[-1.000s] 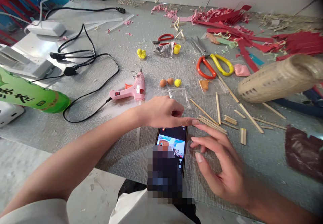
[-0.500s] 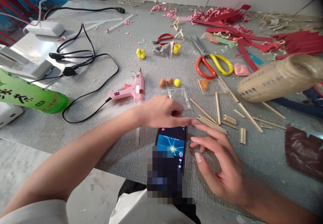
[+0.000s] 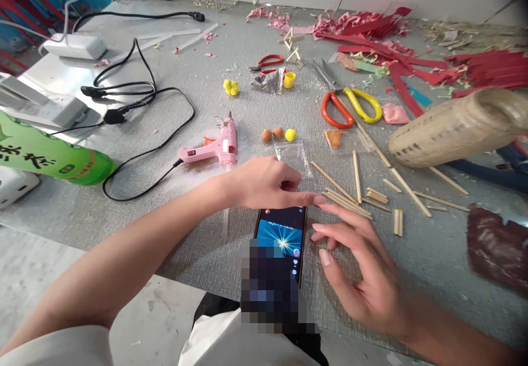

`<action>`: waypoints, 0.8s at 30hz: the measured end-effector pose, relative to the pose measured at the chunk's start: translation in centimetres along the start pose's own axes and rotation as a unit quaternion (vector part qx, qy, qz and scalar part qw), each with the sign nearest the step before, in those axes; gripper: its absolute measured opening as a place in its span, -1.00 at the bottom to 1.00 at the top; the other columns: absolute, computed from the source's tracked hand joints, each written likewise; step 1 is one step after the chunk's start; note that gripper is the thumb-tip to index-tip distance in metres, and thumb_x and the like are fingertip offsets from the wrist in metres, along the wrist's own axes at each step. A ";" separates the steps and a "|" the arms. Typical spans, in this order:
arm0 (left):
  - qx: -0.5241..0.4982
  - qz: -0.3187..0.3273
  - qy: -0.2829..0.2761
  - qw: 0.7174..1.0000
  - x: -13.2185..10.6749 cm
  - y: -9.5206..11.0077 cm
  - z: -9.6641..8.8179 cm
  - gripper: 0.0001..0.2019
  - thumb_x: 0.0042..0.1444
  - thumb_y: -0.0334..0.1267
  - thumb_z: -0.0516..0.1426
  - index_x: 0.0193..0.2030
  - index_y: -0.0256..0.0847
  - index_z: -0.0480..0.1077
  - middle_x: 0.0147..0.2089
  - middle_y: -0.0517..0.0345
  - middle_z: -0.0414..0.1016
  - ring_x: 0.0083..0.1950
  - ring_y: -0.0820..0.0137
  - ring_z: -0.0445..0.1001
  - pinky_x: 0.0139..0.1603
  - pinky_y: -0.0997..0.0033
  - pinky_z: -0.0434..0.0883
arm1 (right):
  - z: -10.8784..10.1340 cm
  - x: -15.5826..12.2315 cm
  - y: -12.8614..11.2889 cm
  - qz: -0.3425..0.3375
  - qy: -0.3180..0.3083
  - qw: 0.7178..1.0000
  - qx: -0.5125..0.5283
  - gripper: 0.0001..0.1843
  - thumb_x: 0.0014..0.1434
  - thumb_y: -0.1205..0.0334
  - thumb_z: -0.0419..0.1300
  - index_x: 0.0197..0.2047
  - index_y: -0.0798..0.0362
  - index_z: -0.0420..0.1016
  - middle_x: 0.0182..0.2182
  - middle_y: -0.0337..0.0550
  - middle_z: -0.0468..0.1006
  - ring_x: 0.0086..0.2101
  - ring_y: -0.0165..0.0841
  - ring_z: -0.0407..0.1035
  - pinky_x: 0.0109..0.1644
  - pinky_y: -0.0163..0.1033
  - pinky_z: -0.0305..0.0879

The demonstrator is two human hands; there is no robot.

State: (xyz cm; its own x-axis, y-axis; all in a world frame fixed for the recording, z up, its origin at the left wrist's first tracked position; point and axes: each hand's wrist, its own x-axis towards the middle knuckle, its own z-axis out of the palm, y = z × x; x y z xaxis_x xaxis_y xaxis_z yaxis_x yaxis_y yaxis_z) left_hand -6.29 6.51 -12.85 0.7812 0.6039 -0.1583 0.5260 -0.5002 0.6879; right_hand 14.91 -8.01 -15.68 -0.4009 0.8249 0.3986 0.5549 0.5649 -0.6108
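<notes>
- Grey, textured tabletop [image 3: 160, 129], cluttered.
- Curls most fingers of the left hand [image 3: 268, 183] above the top end of the phone [image 3: 280, 233], one finger stretched toward the right hand [image 3: 363, 270]; cannot tell about anything inside that curl.
- Spreads the right hand loosely just beside the phone, with nothing visible in its grasp — one fingertip at the outstretched left finger, contact unclear.
- Has the phone face up near the tabletop's front edge, lit with a blue-white starburst, lower part masked.
- Just beyond the right fingertips, wooden sticks [image 3: 346, 203], side by side.
- Beyond the left hand, a clear plastic bag [image 3: 295, 160], then two orange-brown balls [image 3: 278, 133] and a yellow ball [image 3: 291, 134].
- Left of those, a pink glue gun [image 3: 226, 143].
- Farther right, scissors [image 3: 328, 75] — one handle red, one yellow.
</notes>
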 end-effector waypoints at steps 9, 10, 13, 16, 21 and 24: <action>-0.009 -0.006 -0.003 1.000 0.1 0.2 -0.1 -0.42 0.24 0.25 0.08 -0.54 -0.22 0.22 -0.58 0.30 0.18 -0.52 0.55 0.00 -0.41 0.36 0.01 | 0.1 -0.3 0.1 0.007 0.001 1.000 0.003 -0.52 0.25 0.47 0.12 0.24 0.13 0.35 0.09 0.12 0.46 0.18 -0.10 0.36 0.06 0.02 0.50; -0.008 -0.005 -0.003 1.000 0.1 0.2 -0.1 -0.43 0.25 0.24 0.08 -0.54 -0.22 0.21 -0.58 0.30 0.18 -0.52 0.56 0.00 -0.41 0.36 0.01 | 0.1 -0.3 0.0 0.008 0.003 1.000 0.003 -0.52 0.25 0.47 0.12 0.23 0.13 0.36 0.07 0.11 0.47 0.18 -0.09 0.35 0.07 0.03 0.50; -0.006 -0.003 -0.003 1.000 0.0 0.2 -0.1 -0.43 0.26 0.23 0.08 -0.54 -0.22 0.20 -0.59 0.31 0.16 -0.52 0.56 0.00 -0.41 0.36 0.00 | 0.0 -0.2 0.0 0.005 0.003 1.000 -0.002 -0.53 0.25 0.47 0.12 0.23 0.14 0.36 0.04 0.10 0.49 0.20 -0.09 0.33 0.12 0.04 0.48; -0.009 -0.004 -0.003 1.000 0.0 0.2 -0.1 -0.43 0.25 0.24 0.08 -0.54 -0.22 0.20 -0.59 0.31 0.15 -0.52 0.56 0.00 -0.42 0.37 0.00 | 0.0 -0.2 0.1 0.003 -0.003 1.000 -0.006 -0.52 0.25 0.48 0.12 0.23 0.14 0.35 0.15 0.15 0.43 0.21 -0.09 0.34 0.12 0.03 0.49; -0.010 -0.005 -0.007 1.000 0.0 0.2 -0.1 -0.41 0.25 0.27 0.06 -0.54 -0.22 0.20 -0.58 0.30 0.16 -0.51 0.56 -0.01 -0.41 0.35 -0.01 | 0.1 -0.3 0.1 0.001 0.000 1.000 -0.007 -0.51 0.25 0.48 0.13 0.24 0.13 0.34 0.14 0.15 0.44 0.22 -0.08 0.34 0.13 0.04 0.50; -0.008 -0.007 -0.005 1.000 0.0 0.2 -0.1 -0.40 0.25 0.29 0.04 -0.54 -0.22 0.20 -0.58 0.29 0.16 -0.51 0.55 -0.01 -0.41 0.35 -0.02 | 0.0 -0.3 0.0 0.000 0.000 1.000 -0.011 -0.50 0.24 0.49 0.13 0.24 0.13 0.35 0.15 0.16 0.44 0.22 -0.07 0.35 0.12 0.04 0.52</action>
State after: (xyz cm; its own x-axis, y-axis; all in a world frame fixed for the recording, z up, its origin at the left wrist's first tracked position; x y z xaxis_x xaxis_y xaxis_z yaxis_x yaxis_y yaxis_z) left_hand -6.20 6.47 -12.63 0.7773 0.6046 -0.1741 0.5310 -0.4820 0.6970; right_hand 15.04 -8.25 -15.80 -0.4016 0.8249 0.3979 0.5704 0.5652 -0.5960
